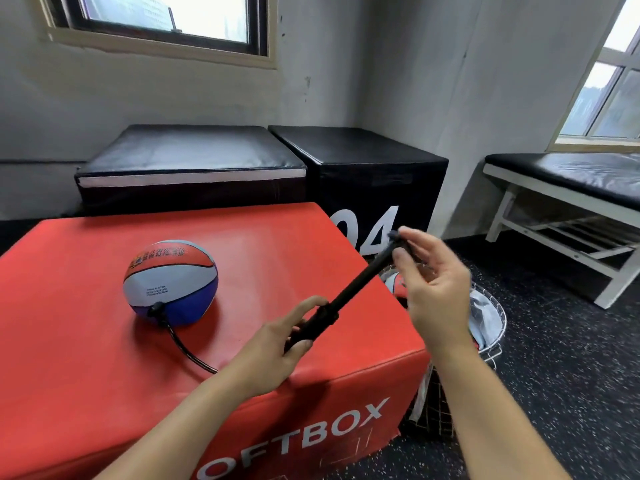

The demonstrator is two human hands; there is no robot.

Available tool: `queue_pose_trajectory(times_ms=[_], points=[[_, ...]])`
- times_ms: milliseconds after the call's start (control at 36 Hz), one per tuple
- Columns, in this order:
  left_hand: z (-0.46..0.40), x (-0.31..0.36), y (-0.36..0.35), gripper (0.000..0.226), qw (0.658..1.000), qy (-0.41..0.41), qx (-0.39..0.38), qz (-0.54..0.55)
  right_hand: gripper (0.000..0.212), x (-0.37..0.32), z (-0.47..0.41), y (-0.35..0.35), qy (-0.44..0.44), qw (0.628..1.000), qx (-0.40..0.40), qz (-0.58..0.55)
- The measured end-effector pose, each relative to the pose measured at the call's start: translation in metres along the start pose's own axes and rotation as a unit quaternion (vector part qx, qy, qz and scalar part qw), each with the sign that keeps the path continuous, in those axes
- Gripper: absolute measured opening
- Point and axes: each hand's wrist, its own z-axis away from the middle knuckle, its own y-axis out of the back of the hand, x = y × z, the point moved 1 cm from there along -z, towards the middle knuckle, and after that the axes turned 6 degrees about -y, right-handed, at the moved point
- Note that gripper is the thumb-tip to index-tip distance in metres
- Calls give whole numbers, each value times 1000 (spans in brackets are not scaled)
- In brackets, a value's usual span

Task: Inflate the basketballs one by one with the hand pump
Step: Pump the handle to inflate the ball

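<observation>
Left hand [277,337] grips the pump [346,299] barrel; right hand [429,282] pinches its extended handle. Push straight, steadying the basketball [169,282].

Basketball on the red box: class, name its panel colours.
The basketball has red-orange, white and blue panels; the head view shows it.

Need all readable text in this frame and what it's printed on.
"OFTBOX" in white on the front face of the red box; the start of the word is cut off by the frame edge.
"04" in white on the side of the black box, partly hidden behind the red box.
Small black print on the white panel of the basketball: too small to read.
Logo print on the ball's top orange panel: blurred, unreadable.
</observation>
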Motion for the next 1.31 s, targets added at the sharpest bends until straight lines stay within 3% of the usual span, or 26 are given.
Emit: queue_pose_trajectory(times_ms=[111, 333, 944, 1139, 1306], points=[[0, 1, -3, 78, 1000, -11, -11, -24, 28, 3, 0, 12, -6, 999, 17, 28], [1, -1, -2, 86, 999, -9, 26, -46, 44, 9, 11, -14, -1, 993, -54, 105], [-2, -9, 0, 86, 999, 5, 48, -7, 40, 37, 44, -53, 21, 977, -152, 149], [-1, -2, -3, 86, 999, 5, 30, -37, 26, 32, 32, -43, 27, 978, -107, 175], [2, 9, 0, 82, 999, 0, 4, -51, 19, 9, 6, -13, 21, 999, 32, 32]])
